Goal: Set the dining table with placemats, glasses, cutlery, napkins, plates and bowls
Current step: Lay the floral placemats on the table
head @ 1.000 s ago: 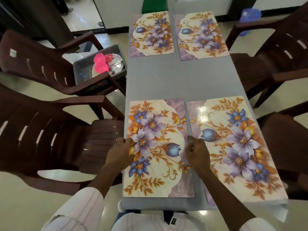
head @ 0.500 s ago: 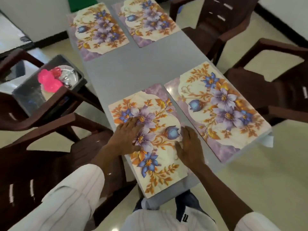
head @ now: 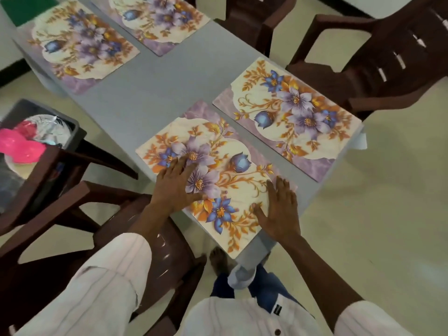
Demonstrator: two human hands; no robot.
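Four placemats (head: 238,187), four chairs (head: 388,69), two hands (head: 173,187), one table (head: 155,93)

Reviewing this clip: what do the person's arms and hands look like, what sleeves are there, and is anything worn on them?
Both hands are bare: the left hand and right hand show no glove, ring or watch. The forearms are uncovered. Above them come loose, whitish sleeves with faint thin stripes, the left sleeve and the right sleeve.

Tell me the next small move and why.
Probably lift the left hand and right hand off the nearest placemat and reach for the grey bin at left. Both rest flat on it, it lies flat, and the table holds only placemats so far.
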